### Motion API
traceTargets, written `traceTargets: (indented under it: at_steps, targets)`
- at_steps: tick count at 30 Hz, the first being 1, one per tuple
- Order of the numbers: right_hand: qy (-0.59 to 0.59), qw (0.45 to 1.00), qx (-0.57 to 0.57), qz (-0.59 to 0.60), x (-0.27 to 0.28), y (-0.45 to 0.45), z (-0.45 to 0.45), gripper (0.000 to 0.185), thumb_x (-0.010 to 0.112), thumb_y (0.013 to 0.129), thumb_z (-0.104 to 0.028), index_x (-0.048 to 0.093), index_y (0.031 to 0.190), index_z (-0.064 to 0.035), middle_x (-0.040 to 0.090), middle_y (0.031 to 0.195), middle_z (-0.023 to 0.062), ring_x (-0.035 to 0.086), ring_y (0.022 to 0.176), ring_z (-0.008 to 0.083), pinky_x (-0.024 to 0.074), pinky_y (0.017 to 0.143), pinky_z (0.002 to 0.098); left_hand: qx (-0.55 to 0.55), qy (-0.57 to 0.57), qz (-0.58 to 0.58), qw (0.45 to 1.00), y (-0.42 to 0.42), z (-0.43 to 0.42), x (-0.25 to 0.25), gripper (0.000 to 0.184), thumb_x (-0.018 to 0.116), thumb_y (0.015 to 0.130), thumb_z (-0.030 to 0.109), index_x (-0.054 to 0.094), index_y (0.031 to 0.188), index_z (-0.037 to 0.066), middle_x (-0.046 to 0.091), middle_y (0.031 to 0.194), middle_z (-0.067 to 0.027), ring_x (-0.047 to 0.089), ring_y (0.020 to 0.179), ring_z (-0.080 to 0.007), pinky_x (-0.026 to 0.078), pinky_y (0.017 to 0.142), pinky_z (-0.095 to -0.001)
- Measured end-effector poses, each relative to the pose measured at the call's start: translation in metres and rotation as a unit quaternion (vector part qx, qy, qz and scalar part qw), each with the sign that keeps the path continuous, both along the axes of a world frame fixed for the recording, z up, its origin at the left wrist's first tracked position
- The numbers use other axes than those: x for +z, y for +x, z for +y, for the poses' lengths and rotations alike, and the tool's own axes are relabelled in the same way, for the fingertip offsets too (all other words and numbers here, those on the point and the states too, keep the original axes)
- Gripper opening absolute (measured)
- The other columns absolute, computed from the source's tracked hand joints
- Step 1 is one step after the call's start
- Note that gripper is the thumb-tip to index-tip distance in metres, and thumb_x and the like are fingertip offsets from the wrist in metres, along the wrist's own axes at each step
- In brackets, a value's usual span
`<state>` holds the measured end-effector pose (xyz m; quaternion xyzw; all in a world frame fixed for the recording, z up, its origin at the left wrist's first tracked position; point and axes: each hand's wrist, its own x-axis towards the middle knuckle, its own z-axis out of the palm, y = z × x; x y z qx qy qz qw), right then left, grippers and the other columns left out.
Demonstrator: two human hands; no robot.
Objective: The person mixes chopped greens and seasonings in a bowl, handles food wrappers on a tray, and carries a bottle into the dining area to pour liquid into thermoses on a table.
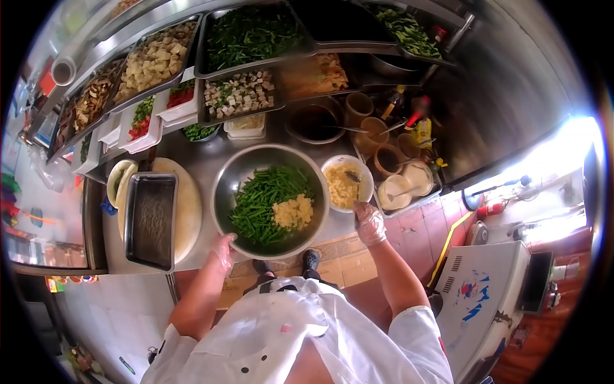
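Note:
A wide steel mixing bowl (220,192) stands at the front of the counter. Cut green stalks (256,205) fill its bottom, with a heap of minced garlic (294,212) on their right side. My left hand (223,251), in a clear plastic glove, grips the bowl's near left rim. To the right is a white bowl (367,185) of more minced garlic (340,185), a spoon (352,175) resting in it. My gloved right hand (369,224) is closed at that bowl's near right edge; its fingertips are partly hidden.
An empty metal tray (151,217) lies on a round cutting board (185,217) at left. Trays of cut food, including greens (249,38) and pale cubes (153,57), line the raised shelf. Seasoning containers (388,159) and ladles crowd the right. A white appliance (476,288) stands lower right.

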<state>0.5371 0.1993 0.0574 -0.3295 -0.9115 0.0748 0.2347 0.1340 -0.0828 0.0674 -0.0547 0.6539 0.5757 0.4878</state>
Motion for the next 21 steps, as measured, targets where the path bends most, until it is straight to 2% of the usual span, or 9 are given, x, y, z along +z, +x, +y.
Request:
traceTargets:
  at_steps: [3, 7, 9, 10, 13, 14, 16, 17, 21]
  targets:
    - [0.014, 0.997, -0.053, -0.05, -0.003, 0.001, -0.02, 0.058, 0.065, 0.083, -0.005, 0.053, 0.14, -0.008, 0.066, 0.114, 0.0182, 0.066, 0.097, 0.0388, 0.0535, 0.08, 0.0502, -0.014, 0.034, -0.043, 0.998, 0.0, -0.007, -0.017, 0.028, 0.068, 0.093, 0.012, 0.058, 0.119, 0.012, 0.066, 0.113, -0.0055, 0.066, 0.102, -0.0243, 0.057, 0.083, -0.0442]
    - [-0.087, 0.965, -0.239, -0.059, 0.014, 0.019, -0.062, 0.057, 0.066, 0.088, -0.008, 0.051, 0.143, -0.0091, 0.064, 0.118, 0.0196, 0.065, 0.104, 0.0403, 0.054, 0.087, 0.0504, -0.081, 0.028, -0.07, 0.994, -0.014, -0.021, -0.003, 0.026, 0.072, 0.094, 0.016, 0.06, 0.117, 0.011, 0.066, 0.116, -0.0068, 0.064, 0.112, -0.0271, 0.052, 0.097, -0.0494]
    - [-0.166, 0.921, -0.348, -0.047, 0.005, 0.04, -0.083, 0.057, 0.068, 0.09, -0.01, 0.05, 0.144, -0.0124, 0.063, 0.125, 0.0205, 0.064, 0.108, 0.0409, 0.0539, 0.092, 0.0495, -0.105, 0.016, -0.046, 0.993, -0.022, -0.025, -0.023, 0.03, 0.074, 0.093, 0.015, 0.06, 0.12, 0.011, 0.066, 0.118, -0.0077, 0.063, 0.113, -0.0271, 0.052, 0.098, -0.0505]
    - [-0.16, 0.9, -0.401, -0.063, -0.003, 0.051, -0.09, 0.052, 0.069, 0.095, -0.018, 0.051, 0.144, -0.0157, 0.065, 0.124, 0.0188, 0.067, 0.107, 0.0376, 0.0549, 0.092, 0.0472, -0.119, -0.005, -0.025, 0.993, -0.024, -0.024, -0.026, 0.045, 0.078, 0.091, 0.019, 0.058, 0.13, 0.01, 0.062, 0.126, -0.009, 0.062, 0.115, -0.0259, 0.051, 0.098, -0.0519]
    - [-0.296, 0.815, -0.493, 0.071, 0.002, 0.085, -0.1, 0.048, 0.071, 0.096, -0.025, 0.056, 0.141, -0.0145, 0.069, 0.119, 0.0166, 0.068, 0.105, 0.0318, 0.0554, 0.09, 0.0437, -0.166, -0.126, 0.042, 0.977, -0.03, -0.012, -0.029, 0.054, 0.077, 0.09, 0.027, 0.054, 0.135, 0.007, 0.056, 0.136, -0.0109, 0.052, 0.127, -0.0267, 0.045, 0.104, -0.0475]
    - [-0.315, 0.795, -0.513, 0.08, -0.007, 0.104, -0.093, 0.056, 0.072, 0.095, -0.04, 0.056, 0.141, -0.0117, 0.068, 0.125, 0.0131, 0.068, 0.106, 0.0259, 0.0541, 0.091, 0.0418, -0.113, -0.12, 0.135, 0.977, -0.03, -0.01, -0.042, 0.056, 0.078, 0.089, 0.027, 0.054, 0.135, 0.005, 0.053, 0.137, -0.0131, 0.052, 0.126, -0.0276, 0.044, 0.105, -0.0481]
    - [-0.29, 0.799, -0.512, 0.125, -0.009, 0.132, -0.063, 0.055, 0.072, 0.094, -0.043, 0.06, 0.136, -0.0092, 0.07, 0.12, 0.0148, 0.068, 0.105, 0.0269, 0.0539, 0.092, 0.041, -0.078, -0.104, 0.365, 0.922, -0.039, -0.001, -0.045, 0.057, 0.078, 0.089, 0.024, 0.052, 0.135, 0.002, 0.048, 0.142, -0.0165, 0.052, 0.125, -0.0295, 0.044, 0.106, -0.0488]
    - [-0.281, 0.8, -0.508, 0.151, -0.011, 0.144, -0.043, 0.055, 0.072, 0.093, -0.044, 0.062, 0.133, -0.0079, 0.071, 0.118, 0.0156, 0.069, 0.105, 0.0275, 0.0538, 0.092, 0.0406, -0.096, -0.094, 0.497, 0.857, -0.047, 0.0, -0.04, 0.056, 0.077, 0.09, 0.021, 0.052, 0.135, 0.001, 0.045, 0.144, -0.0176, 0.052, 0.126, -0.0306, 0.043, 0.107, -0.0489]
    - [-0.253, 0.8, -0.492, 0.234, 0.002, 0.163, 0.05, 0.064, 0.074, 0.09, -0.049, 0.063, 0.131, -0.0012, 0.072, 0.112, 0.0179, 0.068, 0.104, 0.0301, 0.0535, 0.094, 0.0406, -0.065, -0.023, 0.597, 0.799, -0.018, 0.033, 0.045, 0.043, 0.07, 0.091, 0.005, 0.056, 0.132, 0.003, 0.047, 0.145, -0.0162, 0.052, 0.127, -0.0306, 0.045, 0.105, -0.0423]
